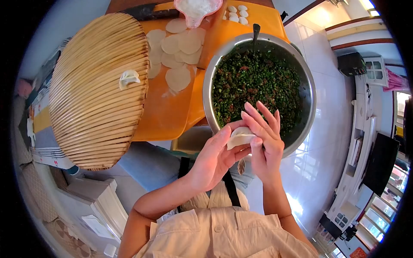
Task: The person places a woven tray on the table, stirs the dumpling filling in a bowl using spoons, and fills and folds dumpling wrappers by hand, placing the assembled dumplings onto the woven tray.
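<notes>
A folded white dumpling [240,137] is pinched between both hands in front of the metal bowl [208,92]. My left hand [211,160] cradles it from the left, thumb on its near side. My right hand [267,148] presses its right end between thumb and fingers, with the other fingertips raised over the bowl. Below the hands hangs a shiny spoon-like end [241,167]; which hand holds it, I cannot tell. Chopped green filling with reddish bits [254,81] fills the bowl, and a dark handle [256,32] sticks out at its far rim.
One finished dumpling [129,79] sits on a round stalk tray [94,107] at left. Several flat wrappers [177,79] lie on the orange mat [167,122]. Farther back are a pink dish of white powder [198,6], small dough pieces [238,15] and a dark knife-like tool [146,13].
</notes>
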### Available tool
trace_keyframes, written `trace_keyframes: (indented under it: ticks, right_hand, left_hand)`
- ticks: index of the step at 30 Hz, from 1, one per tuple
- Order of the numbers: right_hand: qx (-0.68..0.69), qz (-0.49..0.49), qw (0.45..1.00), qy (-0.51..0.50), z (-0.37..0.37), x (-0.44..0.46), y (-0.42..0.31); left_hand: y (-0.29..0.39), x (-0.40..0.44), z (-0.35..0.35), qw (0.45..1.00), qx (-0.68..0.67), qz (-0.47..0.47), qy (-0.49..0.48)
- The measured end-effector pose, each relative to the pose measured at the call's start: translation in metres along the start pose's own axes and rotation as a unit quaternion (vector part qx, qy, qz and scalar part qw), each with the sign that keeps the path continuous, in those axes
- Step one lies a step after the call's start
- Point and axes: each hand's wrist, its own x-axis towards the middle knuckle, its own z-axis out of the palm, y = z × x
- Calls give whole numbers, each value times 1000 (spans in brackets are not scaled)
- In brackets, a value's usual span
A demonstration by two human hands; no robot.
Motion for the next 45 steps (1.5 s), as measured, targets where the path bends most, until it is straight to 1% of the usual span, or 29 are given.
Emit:
trace_keyframes:
  ticks: [2, 4, 5, 6, 8, 9, 12, 13, 16, 17, 20, 21, 22, 23, 24, 25, 27, 30, 31, 32, 34, 35, 37, 38, 40, 41, 42, 44, 45]
  right_hand:
    - [-12, 0, 1000, 2, 0, 3, -1]
    - [-10, 1, 999, 41, 6, 9, -3]
    - [41, 36, 996, 76, 8, 15, -12]
    - [-21, 1, 997, 70, 8, 11, -1]
    - [-183, -25, 983, -6, 2, 13, 1]
    - [-210, -47, 977, -8, 0, 19, -3]
    - [-17, -49, 998, -27, -5, 41, -13]
    - [1, -67, 995, -69, -6, 48, -13]
    - [-145, -233, 949, -157, -4, 81, -10]
    - [-135, -267, 943, -148, -2, 95, -15]
    - [-28, -210, 959, -188, 8, 134, -20]
    - [63, -181, 972, -137, 16, 152, -15]
    - [77, -110, 984, -121, 19, 173, -13]
    - [71, -58, 991, -98, 23, 199, -8]
    - [50, -87, 993, -53, 33, 230, 12]
    - [-28, -92, 995, -18, 39, 261, 27]
    - [-80, -40, 996, -5, 53, 313, 43]
    - [-209, -43, 977, 18, 85, 355, 71]
    - [-241, -45, 969, 13, 98, 362, 84]
    - [-272, -46, 961, 9, 109, 367, 99]
    - [-307, -35, 951, -20, 117, 371, 96]
    - [-312, -22, 949, -44, 118, 370, 96]
    - [-319, 3, 944, -83, 120, 375, 104]
    - [-311, -12, 946, -92, 121, 375, 112]
    - [-298, -40, 948, -102, 112, 369, 105]
    - [-300, -32, 946, -116, 112, 371, 108]
    - [-294, -22, 951, -97, 109, 373, 110]
    - [-276, -2, 959, -62, 109, 376, 114]
    - [-175, 22, 983, -53, 109, 375, 106]
  left_hand:
    - [-1, 2, -1, 1000, -22, 8, 4]
    - [6, 3, -1, 999, -41, 8, -3]
    - [11, 4, -1, 999, -50, 11, -7]
    - [12, 5, -3, 997, -67, 17, -20]
    - [10, 10, -14, 994, -99, 27, -45]
    - [10, 13, -18, 992, -110, 32, -53]
    - [23, 14, -22, 996, -77, 38, -33]
    - [26, 14, -23, 998, -33, 59, -8]
    - [43, 16, -23, 994, -15, 51, 93]
    - [50, 17, -29, 995, -7, 69, 77]
    - [64, 25, -43, 988, 16, 137, 68]
    - [60, 34, -63, 981, 38, 177, 64]
    - [57, 45, -84, 951, 184, 207, 134]
    - [53, 54, -104, 895, 324, 230, 203]
    - [52, 61, -121, 814, 454, 245, 269]
    - [53, 66, -133, 765, 509, 249, 308]
    - [56, 73, -154, 651, 608, 245, 382]
    - [45, 91, -187, 539, 665, 294, 425]
    - [63, 82, -158, 674, 584, 160, 424]
    - [58, 89, -168, 635, 611, 197, 429]
    - [64, 95, -165, 553, 660, 266, 433]
    - [61, 94, -159, 687, 569, 145, 429]
    - [51, 105, -182, 624, 623, 210, 422]
    - [44, 110, -193, 591, 648, 242, 416]
    - [40, 115, -193, 580, 635, 266, 435]
    - [38, 120, -196, 572, 628, 286, 443]
    - [39, 122, -195, 563, 622, 307, 450]
    - [41, 120, -196, 578, 619, 289, 447]
    - [42, 118, -196, 586, 618, 278, 444]
